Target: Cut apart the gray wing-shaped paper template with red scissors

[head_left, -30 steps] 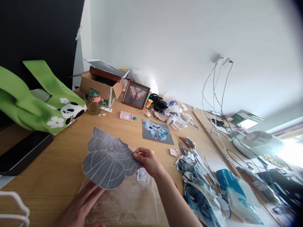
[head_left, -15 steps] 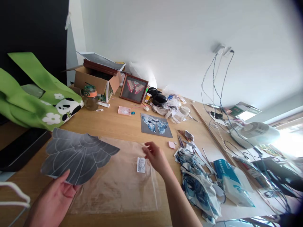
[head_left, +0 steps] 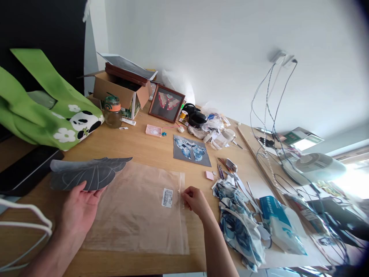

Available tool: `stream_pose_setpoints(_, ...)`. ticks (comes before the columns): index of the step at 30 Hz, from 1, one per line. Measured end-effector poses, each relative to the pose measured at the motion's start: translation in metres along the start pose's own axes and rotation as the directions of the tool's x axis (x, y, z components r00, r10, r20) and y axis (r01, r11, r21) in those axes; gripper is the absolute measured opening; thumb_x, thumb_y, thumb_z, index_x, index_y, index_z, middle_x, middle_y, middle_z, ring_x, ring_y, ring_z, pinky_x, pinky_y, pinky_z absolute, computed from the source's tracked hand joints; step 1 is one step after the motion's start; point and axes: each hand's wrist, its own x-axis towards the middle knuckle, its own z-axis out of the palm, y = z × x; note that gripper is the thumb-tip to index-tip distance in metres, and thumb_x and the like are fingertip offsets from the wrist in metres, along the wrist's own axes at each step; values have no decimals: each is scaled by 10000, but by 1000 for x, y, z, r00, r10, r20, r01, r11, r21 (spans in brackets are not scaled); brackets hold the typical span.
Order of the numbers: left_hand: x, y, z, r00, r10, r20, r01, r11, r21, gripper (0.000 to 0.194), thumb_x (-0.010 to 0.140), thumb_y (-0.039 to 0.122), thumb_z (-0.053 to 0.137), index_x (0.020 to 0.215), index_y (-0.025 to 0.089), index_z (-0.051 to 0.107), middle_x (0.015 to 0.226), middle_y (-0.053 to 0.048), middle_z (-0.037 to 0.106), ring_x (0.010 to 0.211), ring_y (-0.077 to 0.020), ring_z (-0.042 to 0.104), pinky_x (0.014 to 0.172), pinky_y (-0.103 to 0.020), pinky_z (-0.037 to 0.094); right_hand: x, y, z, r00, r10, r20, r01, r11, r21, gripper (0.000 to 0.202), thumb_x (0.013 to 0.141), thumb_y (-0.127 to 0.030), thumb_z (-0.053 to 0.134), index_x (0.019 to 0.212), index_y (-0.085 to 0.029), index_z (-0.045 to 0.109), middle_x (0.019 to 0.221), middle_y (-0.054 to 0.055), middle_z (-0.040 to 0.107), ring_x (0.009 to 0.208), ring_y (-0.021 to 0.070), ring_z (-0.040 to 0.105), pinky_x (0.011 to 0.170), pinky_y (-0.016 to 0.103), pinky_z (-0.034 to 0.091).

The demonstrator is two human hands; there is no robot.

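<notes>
My left hand (head_left: 82,207) grips the lower edge of a dark grey sheet cut in a scalloped wing shape (head_left: 92,177), marked with pale lines. The sheet is tilted, raised over the left end of a clear plastic bag (head_left: 138,223) that lies flat on the desk. A white barcode label (head_left: 167,197) sticks to the bag. At the bag's right edge, by its zip strip, my right hand (head_left: 193,199) is closed in a pinch on the edge. The exact fingertip contact there is partly hidden.
Beyond the bag lies a grey sheet with a blue butterfly-shaped fabric piece (head_left: 192,150). Crumpled blue-and-white cloth (head_left: 238,227) and a tissue pack (head_left: 281,223) lie right. A framed butterfly (head_left: 166,103), bottle (head_left: 113,112), pink tray (head_left: 153,130) and green panda bag (head_left: 57,111) stand behind.
My left hand has lifted and tilted the grey sheet, so it shows more edge-on. My right hand has come down to the bag's edge and its fingers have closed. The view has shifted slightly.
</notes>
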Motion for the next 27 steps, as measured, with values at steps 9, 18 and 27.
stream_pose_setpoints(9,-2,-4,-4,984,-167,-63,162,984,-69,149,809,130,524,864,192,648,1053,-44,731,1109,-218,635,1024,-492,500,-5,22,-42,959,-17,-284,21,1000,13,255,747,-456,528,664,-215,526,595,25,620,492,168,569,472,257,418)
stream_pose_setpoints(18,-33,10,-6,917,-373,-139,362,927,-97,401,888,342,468,1214,154,605,1216,-168,674,1164,-324,626,913,-522,558,4,31,-34,969,-40,-243,61,995,81,357,719,-562,544,652,-212,538,534,17,598,420,166,534,424,263,386)
stream_pose_setpoints(27,-22,-6,-27,874,-445,-196,443,895,-53,249,867,249,459,1015,168,643,1066,-115,738,977,-261,714,713,-354,633,12,33,-42,934,-63,-352,42,997,-68,306,709,-521,574,668,-218,581,472,-9,574,400,169,518,440,267,364)
